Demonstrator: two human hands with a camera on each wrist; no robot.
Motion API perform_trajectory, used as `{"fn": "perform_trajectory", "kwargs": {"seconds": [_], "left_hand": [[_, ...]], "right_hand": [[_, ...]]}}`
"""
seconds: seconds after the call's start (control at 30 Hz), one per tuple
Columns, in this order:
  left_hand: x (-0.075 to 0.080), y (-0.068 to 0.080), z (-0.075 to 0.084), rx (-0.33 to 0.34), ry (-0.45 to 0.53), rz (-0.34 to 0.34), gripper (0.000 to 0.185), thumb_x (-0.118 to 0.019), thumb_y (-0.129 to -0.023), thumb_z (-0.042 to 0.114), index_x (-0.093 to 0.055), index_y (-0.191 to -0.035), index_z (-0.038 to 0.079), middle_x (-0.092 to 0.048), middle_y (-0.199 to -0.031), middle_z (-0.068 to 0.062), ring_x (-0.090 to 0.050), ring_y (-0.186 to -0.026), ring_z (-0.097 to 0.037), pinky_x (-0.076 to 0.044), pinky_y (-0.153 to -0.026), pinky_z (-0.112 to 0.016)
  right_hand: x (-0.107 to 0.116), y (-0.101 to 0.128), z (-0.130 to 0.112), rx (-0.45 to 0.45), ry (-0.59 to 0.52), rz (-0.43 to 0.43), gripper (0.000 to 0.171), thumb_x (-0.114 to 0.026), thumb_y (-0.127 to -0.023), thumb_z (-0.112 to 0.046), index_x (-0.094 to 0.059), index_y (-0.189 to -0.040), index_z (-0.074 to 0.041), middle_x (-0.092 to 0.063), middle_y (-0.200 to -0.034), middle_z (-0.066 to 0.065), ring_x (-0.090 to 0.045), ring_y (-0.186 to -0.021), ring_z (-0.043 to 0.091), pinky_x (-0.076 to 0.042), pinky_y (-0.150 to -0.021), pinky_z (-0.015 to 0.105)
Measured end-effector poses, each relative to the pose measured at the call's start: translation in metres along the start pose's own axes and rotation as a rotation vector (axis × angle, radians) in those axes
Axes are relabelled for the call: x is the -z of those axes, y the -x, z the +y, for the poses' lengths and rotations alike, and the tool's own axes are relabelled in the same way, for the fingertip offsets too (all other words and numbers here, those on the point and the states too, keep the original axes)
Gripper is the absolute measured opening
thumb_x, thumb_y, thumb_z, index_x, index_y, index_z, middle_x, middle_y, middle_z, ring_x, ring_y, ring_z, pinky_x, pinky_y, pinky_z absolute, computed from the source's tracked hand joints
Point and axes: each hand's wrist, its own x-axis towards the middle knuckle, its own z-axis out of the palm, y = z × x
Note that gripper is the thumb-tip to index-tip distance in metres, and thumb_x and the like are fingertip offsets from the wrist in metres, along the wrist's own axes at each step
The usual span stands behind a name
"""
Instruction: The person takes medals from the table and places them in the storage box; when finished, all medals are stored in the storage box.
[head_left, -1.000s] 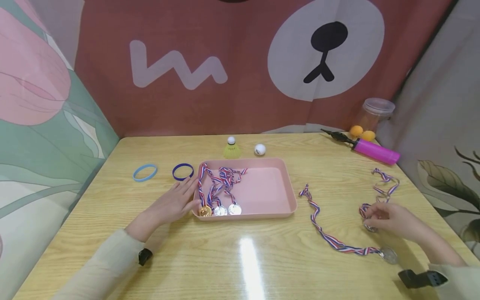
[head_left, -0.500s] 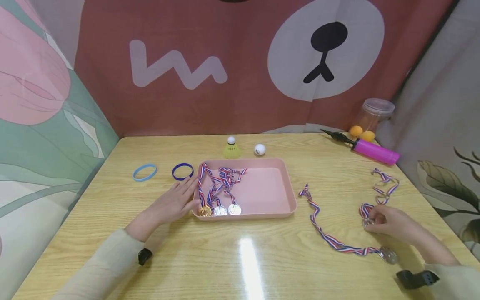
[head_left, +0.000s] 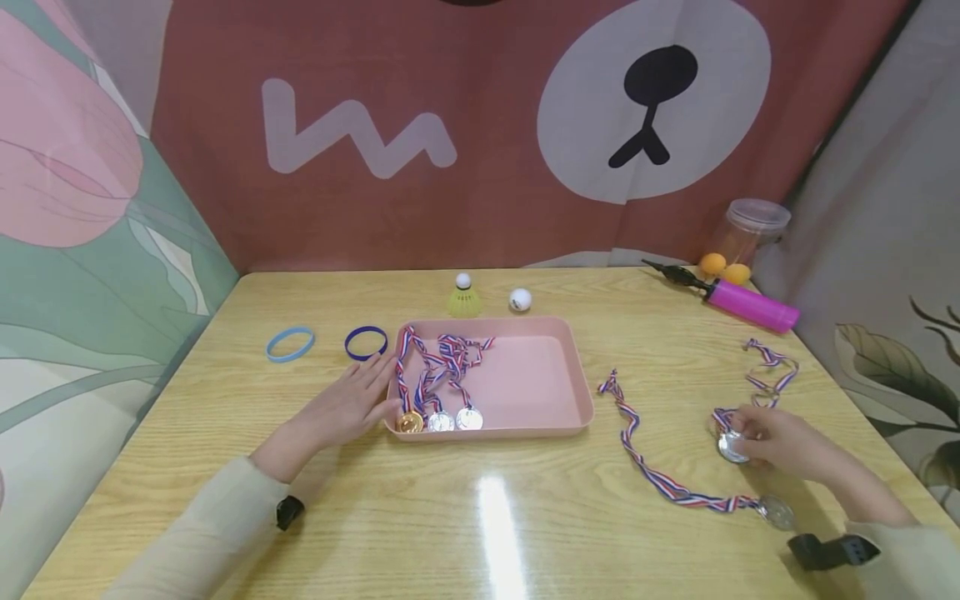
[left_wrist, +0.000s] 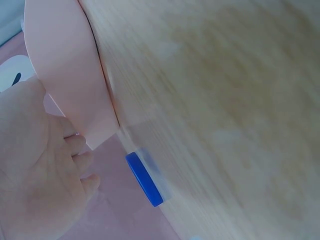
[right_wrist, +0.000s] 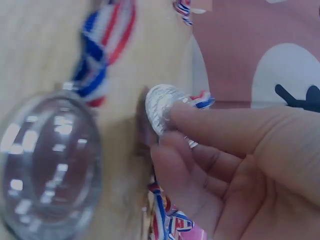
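Note:
My right hand pinches a silver medal between thumb and fingers at the right of the table. Its striped red, white and blue ribbon trails toward the back. Left of that hand, a second silver medal lies with its ribbon stretched out to the left. My left hand rests with extended fingers against the left rim of a pink tray. Inside the tray are a gold medal and two silver medals, lined along the front left, their ribbons bunched behind them.
A dark blue wristband and a light blue one lie left of the tray. Behind it are a yellow shuttlecock and a white ball. A pink pump, orange balls and a clear jar occupy the back right.
My right hand has shifted slightly left, turning the pinched medal so its silver face shows more. My left hand and the tray have stayed in place.

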Motion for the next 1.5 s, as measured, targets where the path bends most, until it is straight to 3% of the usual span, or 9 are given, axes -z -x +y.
{"fn": "perform_trajectory", "kwargs": {"seconds": [0.13, 0.3, 0.43, 0.6, 0.7, 0.8, 1.07, 1.33, 1.5], "left_hand": [[0.0, 0.0, 0.0, 0.0, -0.006, -0.004, 0.065, -0.039, -0.099, 0.035, -0.018, -0.143, -0.007, -0.017, -0.148, -0.021, -0.015, -0.134, -0.039, -0.015, -0.107, -0.051], [0.001, -0.001, 0.001, -0.004, -0.006, 0.001, 0.064, -0.039, -0.099, 0.035, -0.019, -0.143, -0.007, -0.017, -0.148, -0.021, -0.016, -0.134, -0.039, -0.016, -0.107, -0.051], [0.002, 0.0, 0.002, -0.004, 0.001, 0.006, 0.063, -0.039, -0.099, 0.035, -0.02, -0.143, -0.007, -0.018, -0.148, -0.022, -0.016, -0.134, -0.039, -0.016, -0.107, -0.051], [0.001, 0.0, 0.002, 0.001, 0.0, 0.004, 0.063, -0.04, -0.099, 0.034, -0.02, -0.143, -0.007, -0.018, -0.148, -0.022, -0.016, -0.134, -0.039, -0.016, -0.107, -0.051], [0.002, 0.0, 0.002, 0.002, -0.002, 0.001, 0.063, -0.04, -0.099, 0.033, -0.02, -0.143, -0.007, -0.018, -0.148, -0.022, -0.016, -0.134, -0.039, -0.016, -0.107, -0.051], [0.001, 0.0, 0.002, 0.002, -0.006, -0.003, 0.063, -0.04, -0.099, 0.033, -0.02, -0.142, -0.008, -0.017, -0.148, -0.022, -0.015, -0.134, -0.039, -0.016, -0.107, -0.051], [0.002, -0.001, 0.002, 0.003, -0.001, -0.011, 0.063, -0.039, -0.099, 0.034, -0.019, -0.143, -0.007, -0.016, -0.148, -0.021, -0.015, -0.134, -0.039, -0.015, -0.107, -0.051], [0.001, 0.0, 0.001, 0.006, 0.001, -0.011, 0.064, -0.039, -0.099, 0.035, -0.02, -0.143, -0.007, -0.018, -0.148, -0.022, -0.015, -0.134, -0.039, -0.015, -0.107, -0.051], [0.001, 0.0, 0.001, 0.008, -0.001, -0.007, 0.064, -0.039, -0.099, 0.035, -0.02, -0.143, -0.007, -0.017, -0.148, -0.022, -0.015, -0.134, -0.039, -0.016, -0.107, -0.051]], "right_hand": [[0.013, -0.002, -0.001, -0.049, -0.134, -0.005, 0.008, -0.054, -0.091, -0.002, -0.053, -0.093, 0.005, -0.055, -0.075, 0.007, -0.056, -0.062, 0.014, -0.053, -0.055, 0.03], [0.033, -0.002, -0.004, -0.123, -0.248, 0.037, 0.035, -0.048, -0.097, -0.018, -0.049, -0.111, 0.014, -0.061, -0.088, 0.008, -0.062, -0.073, 0.018, -0.054, -0.066, 0.031], [0.054, -0.001, -0.008, -0.136, -0.258, 0.089, 0.049, -0.042, -0.099, -0.027, -0.042, -0.121, 0.017, -0.059, -0.096, 0.006, -0.064, -0.079, 0.018, -0.054, -0.069, 0.03], [0.078, 0.002, -0.011, -0.156, -0.268, 0.233, 0.031, -0.047, -0.097, -0.03, -0.058, -0.11, -0.004, -0.058, -0.087, -0.004, -0.062, -0.073, 0.014, -0.052, -0.064, 0.029], [0.091, 0.002, -0.016, -0.161, -0.366, 0.301, 0.015, -0.051, -0.095, -0.027, -0.065, -0.095, -0.021, -0.057, -0.078, -0.006, -0.058, -0.066, 0.011, -0.049, -0.06, 0.025], [0.099, -0.001, -0.023, -0.137, -0.462, 0.352, 0.014, -0.053, -0.094, -0.027, -0.066, -0.09, -0.029, -0.055, -0.075, -0.004, -0.054, -0.063, 0.011, -0.048, -0.057, 0.02], [0.106, -0.015, -0.048, 0.005, -0.787, 0.391, 0.011, -0.057, -0.091, -0.016, -0.068, -0.091, -0.014, -0.06, -0.082, -0.003, -0.052, -0.065, 0.01, -0.048, -0.057, 0.02], [0.101, -0.033, -0.082, 0.075, -0.676, 0.338, 0.011, -0.054, -0.093, -0.014, -0.064, -0.09, -0.013, -0.06, -0.079, -0.001, -0.057, -0.066, 0.009, -0.05, -0.059, 0.019], [0.097, -0.044, -0.108, 0.086, -0.684, 0.289, 0.009, -0.055, -0.093, -0.013, -0.064, -0.091, -0.011, -0.062, -0.082, 0.0, -0.059, -0.069, 0.01, -0.051, -0.062, 0.021]]}}
